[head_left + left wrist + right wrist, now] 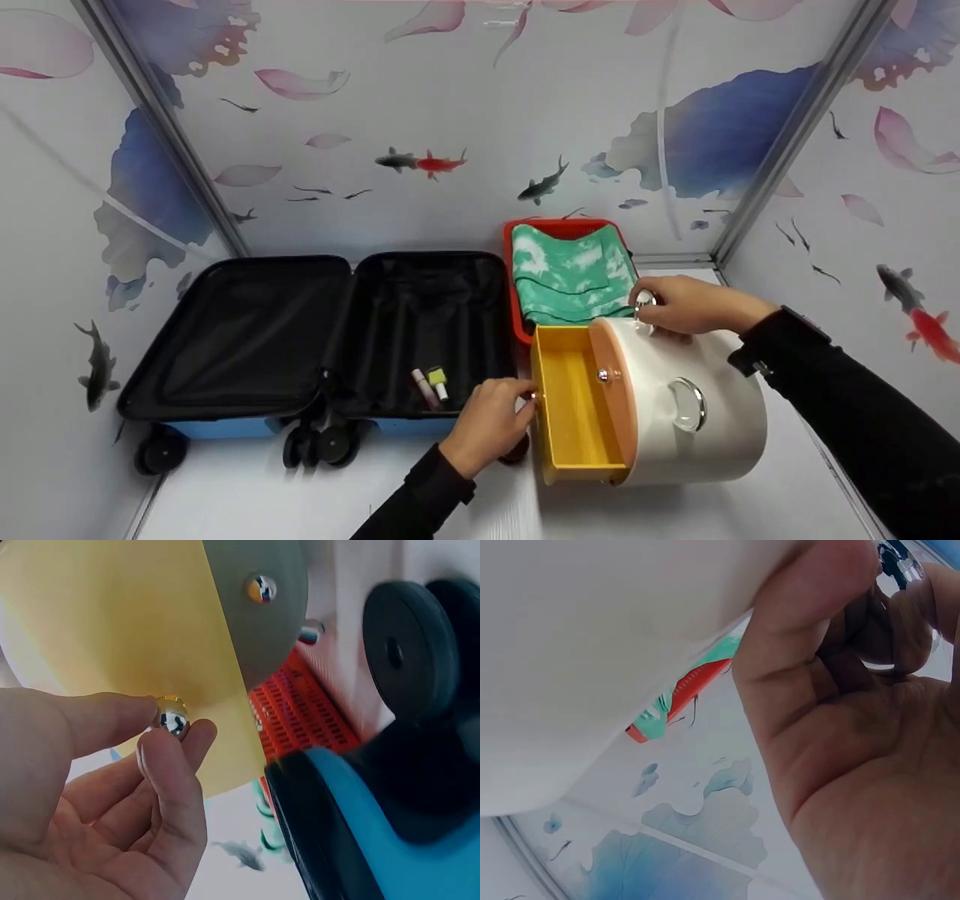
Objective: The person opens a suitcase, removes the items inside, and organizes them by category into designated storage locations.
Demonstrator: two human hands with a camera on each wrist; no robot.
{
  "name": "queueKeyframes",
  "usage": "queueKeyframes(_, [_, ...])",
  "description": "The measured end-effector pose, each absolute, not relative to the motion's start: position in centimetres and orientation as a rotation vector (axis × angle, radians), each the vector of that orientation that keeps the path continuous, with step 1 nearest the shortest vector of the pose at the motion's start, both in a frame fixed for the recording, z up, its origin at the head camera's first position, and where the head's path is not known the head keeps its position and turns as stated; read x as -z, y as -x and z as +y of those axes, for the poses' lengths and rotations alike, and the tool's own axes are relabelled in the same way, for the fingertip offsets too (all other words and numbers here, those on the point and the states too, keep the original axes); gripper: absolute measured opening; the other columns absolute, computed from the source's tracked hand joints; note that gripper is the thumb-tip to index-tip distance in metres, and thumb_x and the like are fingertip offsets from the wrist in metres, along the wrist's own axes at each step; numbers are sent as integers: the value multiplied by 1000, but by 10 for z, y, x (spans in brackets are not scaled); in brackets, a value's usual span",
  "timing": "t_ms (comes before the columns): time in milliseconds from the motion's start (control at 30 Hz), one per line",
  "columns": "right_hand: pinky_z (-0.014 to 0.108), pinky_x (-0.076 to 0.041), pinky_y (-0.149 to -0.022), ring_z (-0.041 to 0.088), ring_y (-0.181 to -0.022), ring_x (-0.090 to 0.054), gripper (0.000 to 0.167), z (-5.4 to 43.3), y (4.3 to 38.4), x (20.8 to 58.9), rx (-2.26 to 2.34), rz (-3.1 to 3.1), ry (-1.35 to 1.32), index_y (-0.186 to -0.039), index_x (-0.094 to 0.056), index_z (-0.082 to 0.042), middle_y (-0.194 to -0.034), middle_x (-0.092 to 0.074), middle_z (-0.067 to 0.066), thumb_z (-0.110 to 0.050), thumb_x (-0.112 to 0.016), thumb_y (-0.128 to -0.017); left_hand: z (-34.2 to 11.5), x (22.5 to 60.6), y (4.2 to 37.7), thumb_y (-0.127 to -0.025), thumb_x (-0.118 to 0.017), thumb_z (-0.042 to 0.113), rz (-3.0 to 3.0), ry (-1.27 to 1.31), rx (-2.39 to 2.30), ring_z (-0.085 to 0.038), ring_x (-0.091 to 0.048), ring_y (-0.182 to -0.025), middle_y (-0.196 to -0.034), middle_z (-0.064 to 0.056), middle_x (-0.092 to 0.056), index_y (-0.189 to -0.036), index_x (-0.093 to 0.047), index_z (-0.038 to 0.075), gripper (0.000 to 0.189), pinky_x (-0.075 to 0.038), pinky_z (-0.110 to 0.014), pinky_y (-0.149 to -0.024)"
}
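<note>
A white rounded storage box (720, 427) with an orange front panel (624, 420) stands at the right. Its yellow drawer (581, 427) is pulled out toward the left, and the inside that shows is bare. My left hand (487, 424) pinches the shiny round knob (174, 721) on the drawer's front between thumb and fingers. On the far side of the box, my right hand (686, 304) grips a chrome handle (900, 566), fingers curled round it. A second chrome handle (701, 405) and another knob (604, 376) are untouched.
Left of the drawer lies an open suitcase (247, 337) with black lining and blue shell. Inside are a pinkish tube (424, 386) and a small lime-green bottle (436, 377) with a white cap. Behind the drawer, a red basket (517, 315) holds folded green-and-white cloth (570, 277).
</note>
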State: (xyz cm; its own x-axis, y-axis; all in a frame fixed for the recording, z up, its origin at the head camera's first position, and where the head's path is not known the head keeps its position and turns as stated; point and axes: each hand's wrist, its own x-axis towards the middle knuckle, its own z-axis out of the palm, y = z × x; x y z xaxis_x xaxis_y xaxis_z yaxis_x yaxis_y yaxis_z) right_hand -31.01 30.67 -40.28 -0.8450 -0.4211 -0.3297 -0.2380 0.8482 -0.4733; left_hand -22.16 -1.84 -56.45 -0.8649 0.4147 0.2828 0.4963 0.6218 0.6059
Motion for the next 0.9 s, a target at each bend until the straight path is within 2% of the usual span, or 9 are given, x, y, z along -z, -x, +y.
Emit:
queueKeyframes(367, [32,-55,-60,15,-60,-62,26,306,310,403,590,2604,506,-128,-65,-9,-77,-68,2,-19,-57,-106,-32,564,220,-106,-72,17,-2747,757,1086,-23,-82,-106,-118,-9,-84,-123,-83,11,21,-66,-36,-90])
queueKeyframes(567, [32,-55,-60,16,-60,-62,25,307,309,403,583,2606,503,-128,-65,-9,-79,-69,2,-18,-57,-106,-36,552,227,-109,-68,20,-2773,784,1057,-17,-80,-96,-115,-7,-85,-123,-83,10,23,-65,-33,-84])
queueKeyframes(667, [32,-55,-60,16,-60,-62,25,307,308,402,580,2621,508,-128,-66,-9,-78,-69,2,-18,-57,-106,-44,534,239,-110,-67,23,-2758,758,1001,-19,-81,-95,-113,-7,-85,-120,-84,10,23,-65,-37,-85])
queueKeyframes(767, [32,-54,-61,16,-60,-62,25,306,307,402,583,2634,516,-127,-66,-9,-77,-68,2,-18,-57,-106,-57,516,258,-111,-67,25,-2791,701,1000,-24,-80,-87,-112,-10,-85,-123,-84,10,26,-65,-43,-82])
queueKeyframes(833, [32,-54,-61,16,-60,-62,25,306,308,403,580,2638,518,-127,-66,-9,-77,-68,2,-18,-57,-106,-68,508,274,-112,-66,27,-2856,646,977,-23,-78,-84,-113,-11,-85,-126,-83,10,28,-64,-42,-81])
queueKeyframes(900, [32,-54,-61,16,-59,-61,25,305,308,404,575,2637,514,-127,-66,-9,-76,-68,2,-18,-57,-105,-82,505,291,-112,-66,28,-2934,596,951,-21,-74,-77,-107,-11,-83,-123,-83,9,28,-61,-41,-77])
